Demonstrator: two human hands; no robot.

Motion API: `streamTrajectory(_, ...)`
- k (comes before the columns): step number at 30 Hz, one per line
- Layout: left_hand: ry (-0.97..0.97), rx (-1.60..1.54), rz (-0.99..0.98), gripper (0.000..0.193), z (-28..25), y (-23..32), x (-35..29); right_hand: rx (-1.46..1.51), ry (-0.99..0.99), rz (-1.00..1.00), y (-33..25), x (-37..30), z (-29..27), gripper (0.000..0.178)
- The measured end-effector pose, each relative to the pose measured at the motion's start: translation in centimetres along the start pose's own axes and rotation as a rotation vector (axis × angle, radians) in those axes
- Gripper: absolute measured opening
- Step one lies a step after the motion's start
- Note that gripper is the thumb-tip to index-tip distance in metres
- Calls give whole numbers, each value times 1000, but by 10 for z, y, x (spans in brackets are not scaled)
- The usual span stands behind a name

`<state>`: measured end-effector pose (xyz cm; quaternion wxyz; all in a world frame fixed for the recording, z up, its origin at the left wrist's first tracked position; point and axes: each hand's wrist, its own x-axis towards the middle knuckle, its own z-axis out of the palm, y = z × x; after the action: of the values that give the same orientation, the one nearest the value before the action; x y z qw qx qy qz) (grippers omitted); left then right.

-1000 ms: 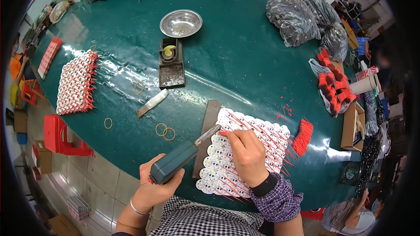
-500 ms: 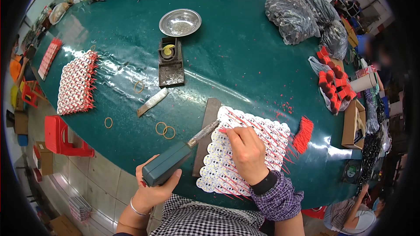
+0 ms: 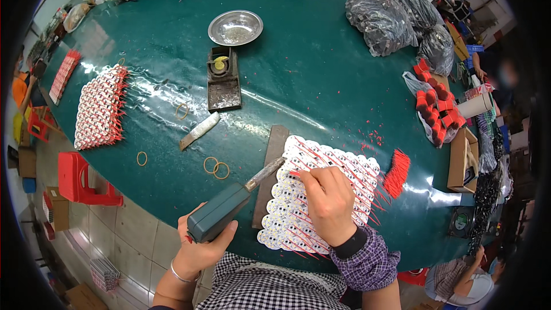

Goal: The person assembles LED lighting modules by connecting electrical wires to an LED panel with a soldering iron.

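Note:
My left hand (image 3: 201, 247) is wrapped round the dark green body of a soldering gun (image 3: 221, 212). Its metal tip reaches the upper left edge of a panel of round white LED boards (image 3: 287, 218). Over that panel, my right hand (image 3: 329, 204) is closed in a pinch at the end of a red wire (image 3: 294, 173), close to the iron's tip. Many thin red wires lie slanting across the boards. A flat brown bar (image 3: 265, 195) runs along the panel's left side. To the panel's right lies a bundle of short red wires (image 3: 396, 173).
Beyond the hands are a metal bowl (image 3: 235, 27), a solder stand (image 3: 224, 89), a wrapped blade-like tool (image 3: 200, 131) and rubber bands (image 3: 221, 170). A stack of wired boards (image 3: 99, 112) lies left. Grey plastic bags (image 3: 381, 23), red bundles (image 3: 436, 109) and a cardboard box (image 3: 462, 163) stand right.
My right hand has shifted slightly right, away from the iron's tip, still pinching. The left hand and soldering gun stay nearly in place. The whole view has moved a little.

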<state>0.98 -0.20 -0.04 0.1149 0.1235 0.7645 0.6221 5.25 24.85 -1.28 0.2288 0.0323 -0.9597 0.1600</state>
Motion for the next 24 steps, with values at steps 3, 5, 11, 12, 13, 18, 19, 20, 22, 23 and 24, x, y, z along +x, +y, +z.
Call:
streamTrajectory(3,96,2,64,20,5,-8,0,6,20,-51,5,6,7,26)
streamTrajectory(5,-39,-20,35,19,4,-4,8,19,9,-48,7,7,11,28)
streamTrajectory(11,-57,16,3,16,6,-4,9,-10,-34,-64,10,2,16,27)
streamTrajectory(12,-57,17,2,16,6,-4,9,-8,-34,-63,9,3,17,27)
streamTrajectory(13,-63,24,10,16,5,-5,9,-2,-23,-50,7,5,17,28)
streamTrajectory(18,-75,26,8,16,5,-8,10,3,-13,-28,7,5,19,30)
streamTrajectory(19,-71,28,10,16,5,-8,10,5,-12,-26,7,5,19,30)
streamTrajectory(20,-67,29,11,16,5,-7,10,6,-10,-25,7,5,19,29)
streamTrajectory(22,-52,36,31,17,5,-6,9,9,-14,-25,7,5,19,29)
streamTrajectory(23,-38,41,52,17,4,-6,8,11,-18,-25,6,5,19,29)
streamTrajectory(24,-40,39,53,17,4,-4,8,8,-18,-24,6,5,18,29)
